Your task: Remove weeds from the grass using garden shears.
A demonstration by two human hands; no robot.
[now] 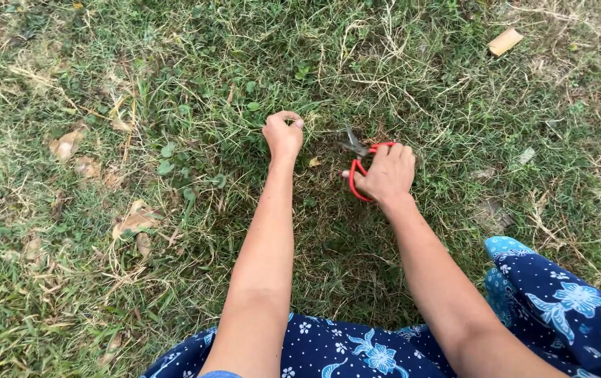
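Note:
My right hand (385, 171) grips a pair of scissors with red handles (357, 176); the dark metal blades (353, 142) point up and to the left into the grass. My left hand (283, 134) is a little to the left of the blades, its fingers pinched together on a tuft of grass (299, 123). Both forearms reach out from the bottom of the view over short, patchy green grass.
Dry brown leaves (132, 221) lie scattered on the left, with another (66, 144) farther up. A small tan piece of card or wood (505, 41) lies at the top right. Dark blue flowered cloth (567, 308) covers my knees at the bottom.

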